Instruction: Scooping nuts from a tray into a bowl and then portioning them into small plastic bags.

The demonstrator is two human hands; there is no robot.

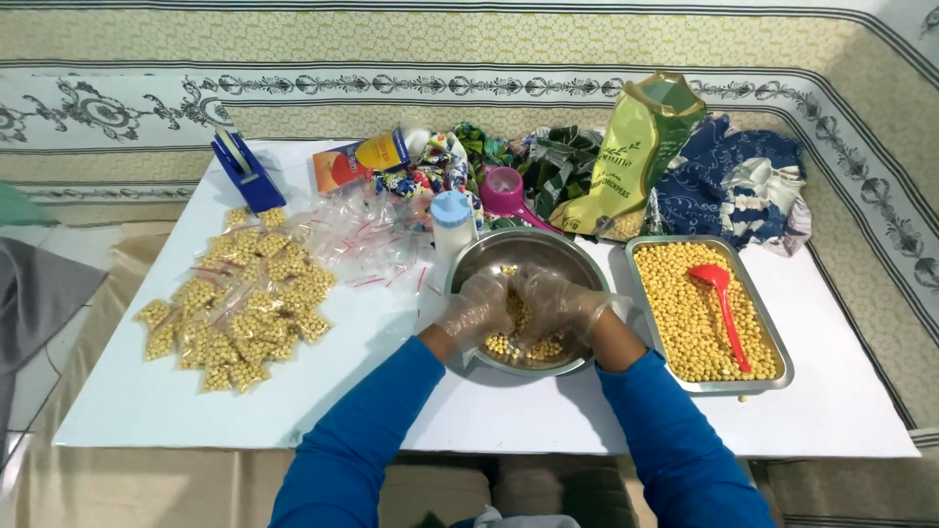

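Chickpeas [523, 344] in steel bowl [577, 256], near edge: gloved left hand [476, 308] and right hand [560, 305] cupped loosely around some. Filled bags [235, 308] piled left; tray [773, 337] full.

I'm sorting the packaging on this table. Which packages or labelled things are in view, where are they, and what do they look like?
Green pouch: back, behind the steel tray; tall, open-topped, green and yellow.
Orange box: back left, lying down; orange, yellow and blue.
Small bags: heaped at left; clear, filled with chickpeas.
Empty bags: behind the heap; clear, red-striped.
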